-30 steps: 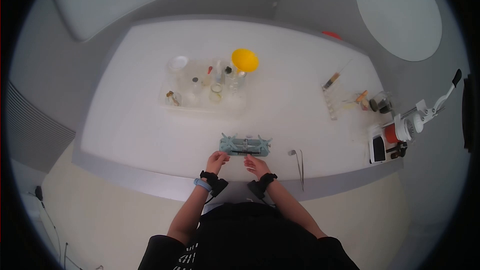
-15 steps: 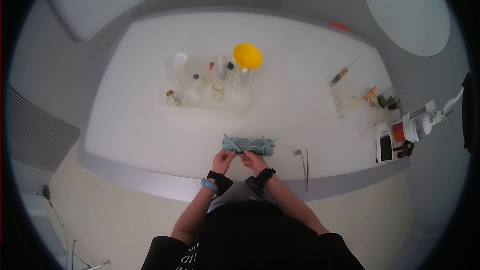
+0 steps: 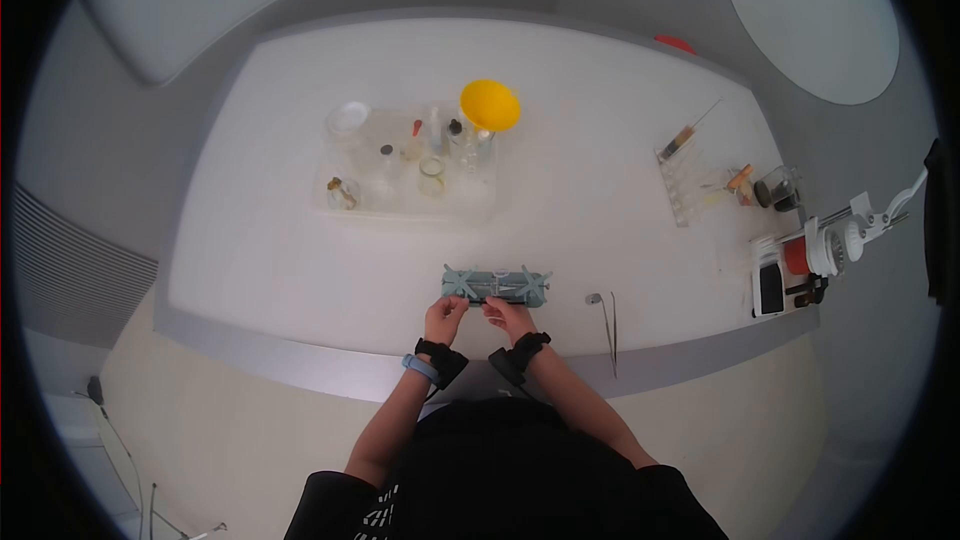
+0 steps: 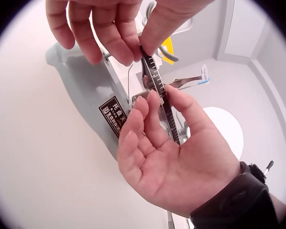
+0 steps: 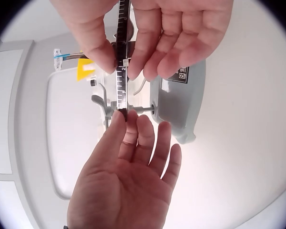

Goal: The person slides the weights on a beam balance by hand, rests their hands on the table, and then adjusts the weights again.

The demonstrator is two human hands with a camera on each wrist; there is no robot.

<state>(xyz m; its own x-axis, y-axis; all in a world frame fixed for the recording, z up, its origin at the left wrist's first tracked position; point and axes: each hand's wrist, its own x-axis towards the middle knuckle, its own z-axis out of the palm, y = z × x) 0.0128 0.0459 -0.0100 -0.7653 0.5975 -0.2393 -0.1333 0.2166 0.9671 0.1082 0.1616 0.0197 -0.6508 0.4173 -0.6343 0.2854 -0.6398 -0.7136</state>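
A blue-grey tray balance (image 3: 495,290) with X-shaped pan supports stands near the front of the table. Along its near side runs a black graduated scale bar (image 4: 158,78). My left hand (image 3: 443,322) pinches the bar's left end between thumb and index finger. Further along it, the right hand (image 3: 513,320) pinches the small rider (image 5: 126,62) with thumb and index finger, close to the 2 mark. Its other fingers are loosely bent, the palm turned up in the left wrist view. A label plate (image 4: 113,114) with white characters shows on the balance's front.
Tweezers (image 3: 611,335) and a small metal piece (image 3: 593,298) lie right of the balance. Behind it, a clear tray (image 3: 345,215) holds several bottles and a yellow funnel (image 3: 490,105). A clear rack (image 3: 672,190) and a white lever device (image 3: 800,255) stand at the right.
My hands have drawn slightly closer to each other along the front of the balance, the left going right and the right going left. The head view has shifted a little.
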